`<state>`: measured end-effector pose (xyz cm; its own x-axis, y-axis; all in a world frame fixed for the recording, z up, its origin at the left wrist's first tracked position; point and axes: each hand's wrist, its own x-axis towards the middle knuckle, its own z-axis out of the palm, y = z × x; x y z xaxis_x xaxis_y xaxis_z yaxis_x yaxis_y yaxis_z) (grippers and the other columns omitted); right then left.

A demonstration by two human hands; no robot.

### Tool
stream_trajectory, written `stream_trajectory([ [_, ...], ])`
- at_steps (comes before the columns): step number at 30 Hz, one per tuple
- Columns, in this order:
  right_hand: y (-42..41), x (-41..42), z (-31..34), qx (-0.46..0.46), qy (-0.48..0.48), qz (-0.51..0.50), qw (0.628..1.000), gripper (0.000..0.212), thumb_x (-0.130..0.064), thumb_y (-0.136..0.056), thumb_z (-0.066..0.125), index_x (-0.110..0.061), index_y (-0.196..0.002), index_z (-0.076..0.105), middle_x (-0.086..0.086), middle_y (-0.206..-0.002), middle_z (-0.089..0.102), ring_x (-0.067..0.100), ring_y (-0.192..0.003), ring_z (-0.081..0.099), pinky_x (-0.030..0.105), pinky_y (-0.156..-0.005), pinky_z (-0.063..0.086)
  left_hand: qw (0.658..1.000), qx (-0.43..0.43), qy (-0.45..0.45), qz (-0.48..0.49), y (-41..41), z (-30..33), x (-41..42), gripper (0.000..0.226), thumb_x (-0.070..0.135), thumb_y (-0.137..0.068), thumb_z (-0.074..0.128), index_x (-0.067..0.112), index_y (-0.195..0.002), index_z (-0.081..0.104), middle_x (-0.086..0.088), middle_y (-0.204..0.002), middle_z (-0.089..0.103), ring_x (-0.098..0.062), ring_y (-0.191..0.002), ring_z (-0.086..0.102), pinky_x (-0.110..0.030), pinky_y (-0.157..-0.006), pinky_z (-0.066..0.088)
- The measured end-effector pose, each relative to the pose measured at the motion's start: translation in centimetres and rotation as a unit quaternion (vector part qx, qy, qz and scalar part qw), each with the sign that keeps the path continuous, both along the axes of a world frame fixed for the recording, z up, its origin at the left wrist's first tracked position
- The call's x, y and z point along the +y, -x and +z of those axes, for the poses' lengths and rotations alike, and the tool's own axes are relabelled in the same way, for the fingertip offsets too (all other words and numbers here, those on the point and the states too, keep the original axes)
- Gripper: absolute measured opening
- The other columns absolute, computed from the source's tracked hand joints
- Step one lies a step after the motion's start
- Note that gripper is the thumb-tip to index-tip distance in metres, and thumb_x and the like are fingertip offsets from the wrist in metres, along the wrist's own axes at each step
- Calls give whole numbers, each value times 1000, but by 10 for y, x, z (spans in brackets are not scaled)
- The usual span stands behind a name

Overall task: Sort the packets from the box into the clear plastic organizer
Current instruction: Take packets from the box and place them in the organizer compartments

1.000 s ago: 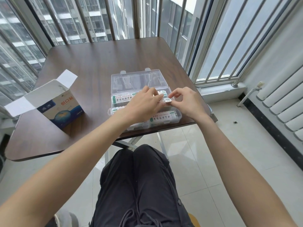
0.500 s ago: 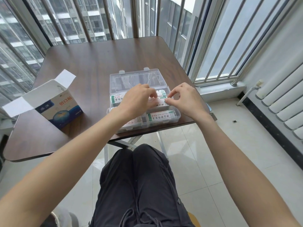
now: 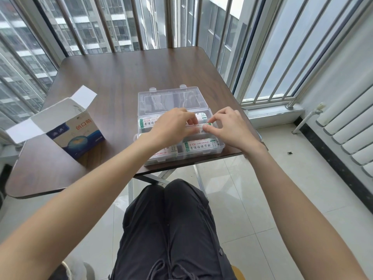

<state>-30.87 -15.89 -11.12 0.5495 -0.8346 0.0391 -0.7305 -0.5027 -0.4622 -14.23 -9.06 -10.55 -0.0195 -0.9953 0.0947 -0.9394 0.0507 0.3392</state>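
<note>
White packet [image 3: 198, 128] lies crosswise, both hands [image 3: 171, 126] [image 3: 229, 126] pinching its ends

One head-worn wide-angle view looks forward and down, close over the surface [image 3: 121, 77] and the person's lap.

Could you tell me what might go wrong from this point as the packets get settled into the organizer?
The organizer sits at the table's near edge, so pressing could tip it off. Both hands, left and right, pinch one packet over a fairly full compartment; it may buckle or sit proud, blocking the lid.
</note>
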Motion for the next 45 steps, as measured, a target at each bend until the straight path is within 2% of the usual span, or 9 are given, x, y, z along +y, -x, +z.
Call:
stream_trajectory([
  [5,0,-3,1,1,-5,7,1000,30,-49,-85,61,-25,-103,64,2,-121,49,21,-120,38,33,-94,34,999,-8,31,15,-16,5,9,27,39,-90,58,21,-108,67,4,-105,67,-7,-84,52,-23,-72,40],
  [11,-4,-1,4,-7,2,46,999,23,-46,-89,57,-31,-103,67,1,-118,47,19,-119,37,29,-92,30,1000,6,-3,7,-17,4,9,17,34,-90,60,25,-100,71,8,-99,71,-8,-83,58,-21,-70,40],
  [17,2,0,5,-37,44,-7,998,26,-45,-88,59,-23,-98,69,0,-118,49,20,-118,38,27,-92,29,999,25,-5,27,-16,4,9,26,41,-89,59,23,-106,69,7,-99,70,-7,-81,58,-23,-70,46],
  [21,10,-2,8,2,86,-11,996,28,-46,-86,61,-19,-90,70,-1,-122,50,20,-118,39,30,-95,33,999,16,1,48,-14,8,10,34,48,-86,59,22,-106,68,9,-96,71,-6,-79,59,-20,-63,43],
  [27,0,4,7,-17,50,-5,999,23,-38,-84,66,-18,-94,71,-1,-123,53,19,-117,44,26,-87,33,993,99,0,64,-12,8,13,30,33,-79,74,16,-103,68,2,-96,70,-7,-74,60,-17,-69,43],
  [30,1,4,5,-50,25,-23,998,21,-38,-85,65,-20,-94,69,-2,-117,55,17,-107,52,30,-87,42,991,117,4,71,-13,8,14,26,29,-79,74,15,-101,68,0,-99,69,-8,-74,60,-20,-72,46],
  [33,12,2,9,-78,44,-71,993,15,-35,-87,61,-23,-89,68,-1,-102,56,15,-92,56,28,-78,41,992,105,6,73,-14,7,14,26,32,-82,70,15,-101,68,0,-99,69,-9,-76,60,-21,-72,46],
  [38,17,4,12,-36,27,-52,998,17,-31,-87,61,-20,-86,74,-4,-87,62,14,-86,60,29,-75,47,995,78,4,60,-9,9,10,30,44,-82,67,20,-101,69,6,-95,68,-7,-78,61,-22,-71,47],
  [45,4,8,10,-7,48,-51,998,26,-37,-90,59,-16,-90,74,2,-107,62,22,-101,55,32,-82,43,996,60,-22,56,-9,6,9,30,43,-81,69,21,-101,70,3,-98,71,-10,-81,63,-27,-76,52],
])
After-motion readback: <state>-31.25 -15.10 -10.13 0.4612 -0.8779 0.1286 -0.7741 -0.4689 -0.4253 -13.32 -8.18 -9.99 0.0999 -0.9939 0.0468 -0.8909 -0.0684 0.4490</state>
